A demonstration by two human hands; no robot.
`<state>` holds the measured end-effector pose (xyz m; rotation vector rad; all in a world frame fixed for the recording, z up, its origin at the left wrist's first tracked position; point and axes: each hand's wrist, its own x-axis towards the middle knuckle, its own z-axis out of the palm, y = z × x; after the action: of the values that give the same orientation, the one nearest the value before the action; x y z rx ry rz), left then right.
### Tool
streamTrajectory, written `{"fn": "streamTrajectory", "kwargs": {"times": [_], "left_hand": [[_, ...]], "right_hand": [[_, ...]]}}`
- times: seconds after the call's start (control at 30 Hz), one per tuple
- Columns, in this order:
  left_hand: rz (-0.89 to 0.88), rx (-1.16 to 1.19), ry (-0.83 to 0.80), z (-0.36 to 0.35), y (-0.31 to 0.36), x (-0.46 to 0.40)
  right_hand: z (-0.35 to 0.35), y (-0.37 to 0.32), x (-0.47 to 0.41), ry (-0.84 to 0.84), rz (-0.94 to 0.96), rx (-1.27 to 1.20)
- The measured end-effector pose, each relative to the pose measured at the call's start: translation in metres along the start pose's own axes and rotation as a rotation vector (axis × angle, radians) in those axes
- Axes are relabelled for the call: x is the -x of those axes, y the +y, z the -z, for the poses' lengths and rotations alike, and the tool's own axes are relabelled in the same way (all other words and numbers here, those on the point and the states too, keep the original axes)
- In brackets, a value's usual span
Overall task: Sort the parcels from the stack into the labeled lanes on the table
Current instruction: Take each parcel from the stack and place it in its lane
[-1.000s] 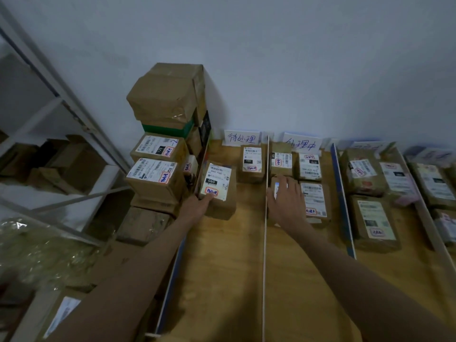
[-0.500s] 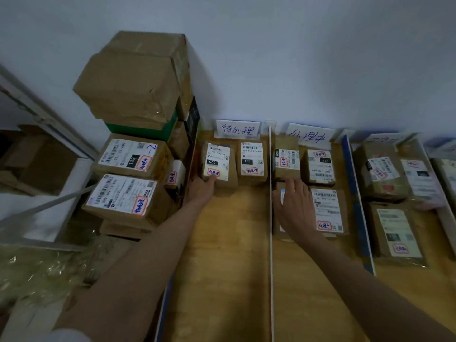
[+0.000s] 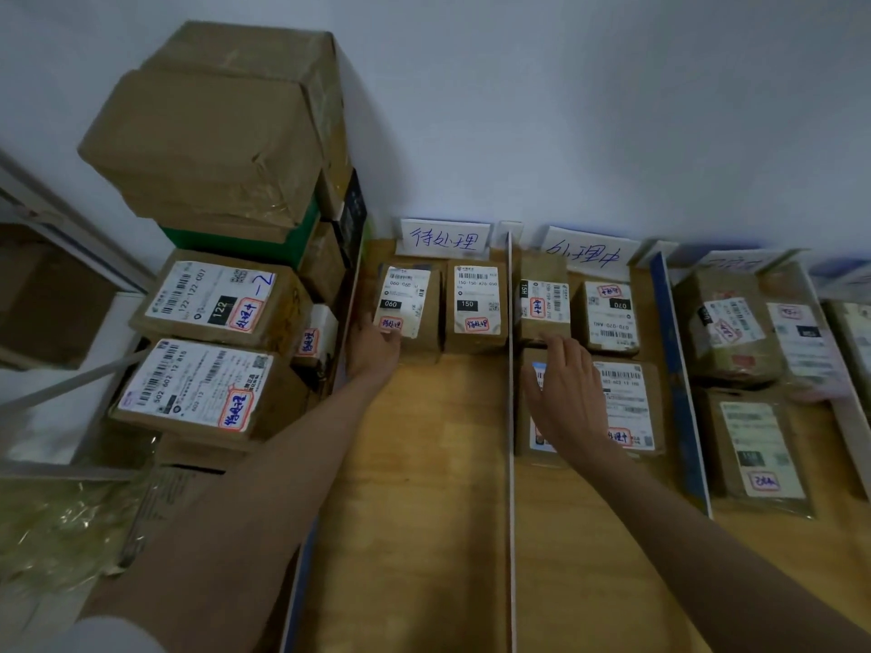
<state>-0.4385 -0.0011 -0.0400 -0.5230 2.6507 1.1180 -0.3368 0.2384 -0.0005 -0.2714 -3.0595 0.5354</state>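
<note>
My left hand (image 3: 372, 344) holds the near edge of a small brown parcel marked 060 (image 3: 409, 306), which sits at the far end of the leftmost lane beside the parcel marked 150 (image 3: 476, 301). My right hand (image 3: 563, 391) rests with fingers spread on a brown parcel (image 3: 532, 402) in the second lane, its fingertips reaching the parcel marked 15H (image 3: 542, 301) behind it. The stack of parcels (image 3: 212, 294) stands left of the table, with two labelled boxes facing up. Handwritten lane signs (image 3: 445, 238) lean on the wall.
White dividers (image 3: 510, 417) and a blue divider (image 3: 678, 384) split the wooden table (image 3: 424, 487) into lanes. The second lane holds more parcels (image 3: 627, 402); the right lanes hold several (image 3: 728, 322). A metal shelf frame (image 3: 61, 379) and crumpled plastic (image 3: 56, 525) lie at the left.
My left hand has slid the 060 parcel from mid-lane to the far end, beside the 150 parcel. My right hand stayed on the second-lane parcel. The camera moved closer.
</note>
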Motion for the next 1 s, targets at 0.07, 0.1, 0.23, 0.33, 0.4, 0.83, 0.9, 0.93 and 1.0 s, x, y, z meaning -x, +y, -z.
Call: {"fn": "streamTrajectory", "kwargs": {"times": [0.07, 0.1, 0.23, 0.33, 0.4, 0.83, 0.9, 0.93, 1.0], "left_hand": [[-0.152, -0.115, 0.08, -0.003, -0.009, 0.018], [-0.258, -0.216, 0.103, -0.006, -0.015, 0.027], [-0.468, -0.521, 0.025, -0.019, -0.029, 0.054], [-0.438, -0.548, 0.006, -0.022, -0.02, 0.056], [-0.432, -0.59, -0.011, -0.019, -0.013, 0.05], [-0.673, -0.754, 0.164, 0.025, 0.016, 0.121], [-0.698, -0.769, 0.218, 0.036, 0.019, 0.149], [-0.697, -0.772, 0.237, 0.041, 0.021, 0.162], [-0.671, -0.784, 0.258, 0.052, 0.023, 0.187]], "right_hand": [[0.0, 0.0, -0.003, 0.005, -0.009, 0.005], [0.0, 0.0, -0.003, 0.009, -0.017, 0.007], [-0.002, -0.002, -0.001, 0.005, -0.017, 0.038], [-0.004, -0.003, 0.002, 0.035, 0.004, 0.059], [-0.005, -0.003, 0.003, 0.047, 0.004, 0.081], [0.041, -0.01, 0.051, 0.101, 0.004, 0.126], [0.057, -0.014, 0.066, 0.105, 0.021, 0.13], [0.065, -0.016, 0.074, 0.113, 0.033, 0.136], [0.08, -0.021, 0.089, 0.13, 0.058, 0.151]]}}
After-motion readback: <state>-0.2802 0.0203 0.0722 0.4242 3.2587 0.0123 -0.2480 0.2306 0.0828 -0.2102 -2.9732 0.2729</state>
